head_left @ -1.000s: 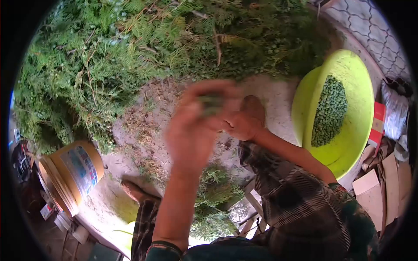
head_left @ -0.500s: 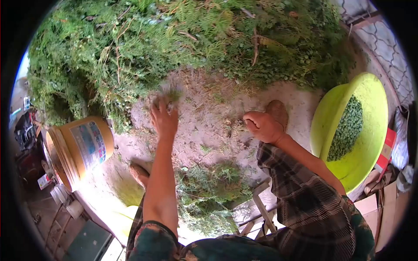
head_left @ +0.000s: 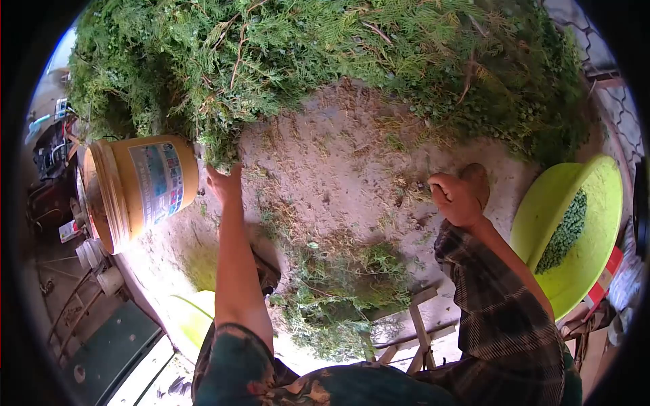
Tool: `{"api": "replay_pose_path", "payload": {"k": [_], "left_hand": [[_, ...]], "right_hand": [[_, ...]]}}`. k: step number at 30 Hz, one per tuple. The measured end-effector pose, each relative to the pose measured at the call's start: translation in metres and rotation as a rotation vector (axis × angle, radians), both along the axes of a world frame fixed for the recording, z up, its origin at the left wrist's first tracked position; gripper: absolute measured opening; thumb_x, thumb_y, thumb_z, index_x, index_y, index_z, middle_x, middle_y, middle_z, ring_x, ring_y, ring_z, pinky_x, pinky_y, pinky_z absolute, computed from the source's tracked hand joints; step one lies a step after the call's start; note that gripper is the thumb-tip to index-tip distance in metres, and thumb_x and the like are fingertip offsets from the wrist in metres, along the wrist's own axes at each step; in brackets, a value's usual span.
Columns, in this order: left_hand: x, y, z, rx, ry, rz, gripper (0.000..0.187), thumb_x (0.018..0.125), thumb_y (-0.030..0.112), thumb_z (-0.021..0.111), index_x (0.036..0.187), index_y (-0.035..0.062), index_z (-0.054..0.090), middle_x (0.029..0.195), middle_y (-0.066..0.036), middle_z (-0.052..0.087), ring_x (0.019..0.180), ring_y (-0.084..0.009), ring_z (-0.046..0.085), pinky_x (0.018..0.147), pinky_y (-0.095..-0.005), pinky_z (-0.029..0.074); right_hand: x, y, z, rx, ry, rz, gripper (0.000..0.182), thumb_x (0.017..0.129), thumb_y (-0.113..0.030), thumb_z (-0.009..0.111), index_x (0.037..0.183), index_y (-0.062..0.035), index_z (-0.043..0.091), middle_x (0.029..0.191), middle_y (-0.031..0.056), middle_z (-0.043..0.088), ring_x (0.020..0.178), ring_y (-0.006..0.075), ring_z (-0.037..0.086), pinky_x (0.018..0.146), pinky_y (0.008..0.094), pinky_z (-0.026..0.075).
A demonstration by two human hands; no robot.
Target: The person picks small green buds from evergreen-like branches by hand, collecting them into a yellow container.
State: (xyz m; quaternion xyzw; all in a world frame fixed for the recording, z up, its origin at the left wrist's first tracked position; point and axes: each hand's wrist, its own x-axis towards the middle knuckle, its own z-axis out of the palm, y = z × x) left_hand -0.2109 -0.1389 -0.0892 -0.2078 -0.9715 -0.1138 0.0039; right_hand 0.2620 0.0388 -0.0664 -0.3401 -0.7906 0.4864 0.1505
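My left hand (head_left: 225, 184) reaches to the lower edge of a big pile of green conifer branches (head_left: 305, 51), its thumb and fingers apart beside a hanging sprig. Just left of it lies a yellow bucket (head_left: 152, 183) on its side. My right hand (head_left: 458, 197) is curled closed near my shoe (head_left: 476, 181); whatever it may hold is too small to name. Right of it, a lime-green basin (head_left: 599, 233) stands tilted with small green cones (head_left: 565, 233) inside. A smaller heap of sprigs (head_left: 345, 287) lies between my legs.
Loose debris is scattered over the pale floor (head_left: 318, 162). A wooden stool frame (head_left: 421, 331) is at the lower middle. Another lime-green basin (head_left: 196, 314) sits at the lower left, near a dark green board (head_left: 112, 352). A red and white box (head_left: 602, 281) is at the right.
My left hand has moved left, from the debris on the floor to the pile's edge beside the bucket. My right hand stays curled near the shoe. The view has shifted.
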Motion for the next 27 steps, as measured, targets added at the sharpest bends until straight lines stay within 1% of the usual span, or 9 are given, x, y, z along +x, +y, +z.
{"api": "replay_pose_path", "payload": {"k": [2, 7, 8, 10, 13, 17, 19, 24, 27], "left_hand": [[-0.012, 0.026, -0.009, 0.0, -0.039, 0.202, 0.081, 0.066, 0.036, 0.075, 0.132, 0.0049, 0.038, 0.113, -0.029, 0.054, 0.108, -0.0414, 0.051, 0.091, -0.0471, 0.043], [0.024, 0.063, -0.006, 0.111, -0.145, -0.175, 0.051, 0.065, 0.027, 0.074, 0.107, 0.0038, 0.057, 0.097, -0.018, 0.064, 0.084, -0.0344, 0.062, 0.075, -0.0392, 0.05], [0.033, 0.066, -0.009, 0.171, -0.151, -0.223, 0.04, 0.07, 0.017, 0.071, 0.106, 0.0044, 0.057, 0.097, -0.013, 0.064, 0.083, -0.0279, 0.063, 0.068, -0.0358, 0.053], [0.059, 0.075, 0.012, 0.758, -0.857, -0.018, 0.033, 0.077, 0.005, 0.064, 0.109, 0.0046, 0.056, 0.097, -0.009, 0.063, 0.082, -0.0195, 0.063, 0.061, -0.0287, 0.054], [0.08, 0.074, 0.024, 0.884, -1.04, 0.037, 0.032, 0.081, -0.002, 0.057, 0.112, 0.0035, 0.054, 0.097, -0.006, 0.061, 0.082, -0.0143, 0.063, 0.055, -0.0233, 0.052], [0.096, 0.071, 0.039, 0.91, -0.956, 0.23, 0.032, 0.084, 0.0, 0.052, 0.116, 0.0005, 0.051, 0.092, -0.01, 0.061, 0.072, -0.0147, 0.062, 0.056, -0.0262, 0.054], [0.091, 0.054, 0.032, 0.442, -0.71, 0.144, 0.03, 0.082, 0.002, 0.056, 0.112, -0.0012, 0.054, 0.078, -0.01, 0.064, 0.064, -0.0153, 0.064, 0.052, -0.024, 0.051], [0.09, 0.035, 0.017, 0.464, -0.527, 0.061, 0.019, 0.082, 0.005, 0.057, 0.1, 0.0003, 0.062, 0.073, -0.01, 0.064, 0.061, -0.0151, 0.063, 0.055, -0.028, 0.05], [0.115, 0.062, 0.028, 0.436, -0.291, -0.248, 0.015, 0.081, 0.005, 0.058, 0.094, 0.0014, 0.064, 0.078, -0.01, 0.065, 0.068, -0.0182, 0.063, 0.063, -0.0303, 0.05]], "right_hand": [[0.0, 0.001, -0.004, -0.011, -0.003, 0.007, 0.013, 0.084, 0.001, 0.055, 0.096, -0.0006, 0.056, 0.071, 0.007, 0.052, 0.057, 0.0126, 0.047, 0.053, 0.0289, 0.039], [-0.006, 0.002, -0.001, 0.031, -0.045, -0.025, 0.01, 0.084, -0.002, 0.055, 0.093, -0.0013, 0.057, 0.071, 0.0102, 0.055, 0.056, 0.0174, 0.052, 0.052, 0.0304, 0.041], [-0.006, 0.001, -0.001, 0.053, -0.032, -0.027, 0.01, 0.084, -0.001, 0.055, 0.094, -0.0018, 0.057, 0.071, 0.0105, 0.055, 0.057, 0.0183, 0.053, 0.052, 0.0303, 0.041], [-0.006, 0.0, 0.001, 0.074, -0.023, -0.027, 0.011, 0.083, -0.001, 0.055, 0.094, -0.0022, 0.057, 0.072, 0.0108, 0.055, 0.058, 0.0192, 0.053, 0.053, 0.0301, 0.041], [-0.005, 0.0, 0.003, 0.05, -0.062, -0.017, 0.011, 0.083, -0.001, 0.055, 0.094, -0.0025, 0.058, 0.072, 0.0119, 0.055, 0.058, 0.0209, 0.054, 0.053, 0.0309, 0.042], [-0.006, 0.001, 0.005, 0.037, -0.061, -0.034, 0.012, 0.083, -0.002, 0.056, 0.094, -0.003, 0.058, 0.071, 0.0121, 0.056, 0.059, 0.0204, 0.055, 0.054, 0.0315, 0.042], [-0.005, 0.0, 0.005, 0.017, -0.083, -0.035, 0.012, 0.083, -0.002, 0.056, 0.094, -0.003, 0.058, 0.071, 0.0121, 0.056, 0.059, 0.0198, 0.055, 0.054, 0.0314, 0.042], [-0.005, 0.001, 0.002, 0.063, -0.036, -0.046, 0.009, 0.084, -0.003, 0.056, 0.092, -0.0042, 0.059, 0.071, 0.0108, 0.057, 0.059, 0.0186, 0.056, 0.052, 0.0312, 0.042], [-0.008, 0.002, 0.016, 0.087, -0.104, -0.042, 0.007, 0.084, -0.006, 0.057, 0.091, -0.0052, 0.059, 0.072, 0.0113, 0.058, 0.06, 0.0212, 0.057, 0.052, 0.032, 0.043]]}}
